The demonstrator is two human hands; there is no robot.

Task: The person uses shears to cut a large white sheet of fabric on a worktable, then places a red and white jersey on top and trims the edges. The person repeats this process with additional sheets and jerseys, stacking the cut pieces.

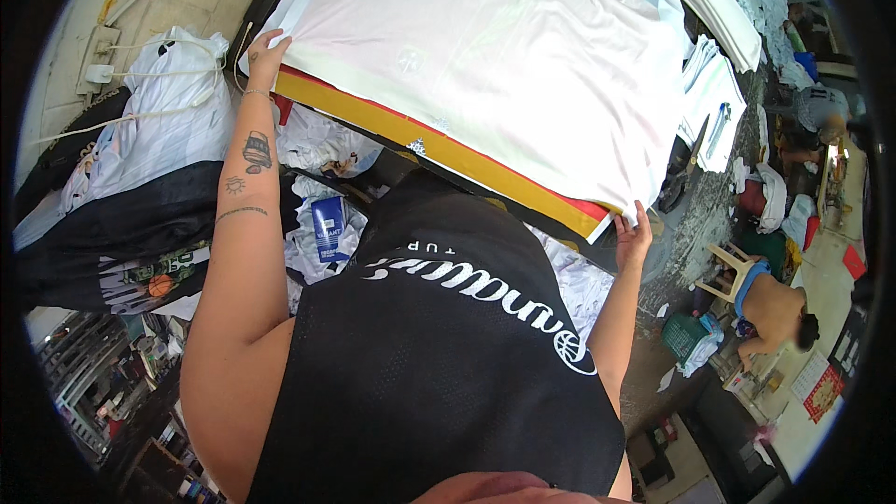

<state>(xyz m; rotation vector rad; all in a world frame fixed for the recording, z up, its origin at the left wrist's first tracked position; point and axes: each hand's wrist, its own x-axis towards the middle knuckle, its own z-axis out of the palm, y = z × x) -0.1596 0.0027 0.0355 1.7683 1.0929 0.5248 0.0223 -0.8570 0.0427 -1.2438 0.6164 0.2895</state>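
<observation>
White garment [485, 47] lies spread flat on a board with a yellow and red front edge [439, 145], directly ahead of the person, covering nearly the whole top.

Nearest: black mesh jersey [439, 355] on the person's torso fills the lower middle of the view and hides the space right below the board's near edge.

Right hand [633, 235] sits at the board's near right corner, fingers curled over the hem of the garment there; looks like a pinch on the fabric edge. Left hand [265, 51] is at the near left corner, fingers bent onto the garment's edge, gripping or pressing it, can't tell which.

Under the front edge: loose heap of white crumpled cloth [322, 145], plus a small blue box [329, 229] just beside the left forearm. Tight there.

Left of the arm: stack of white and black folded garments [149, 168], near the board's left corner. Little room on that side.

Right side: grey table surface [695, 215], then open floor lower right, where another person [775, 308] crouches beside a green basket [684, 334]. Far right edge: more white sheets stacked [719, 0].
</observation>
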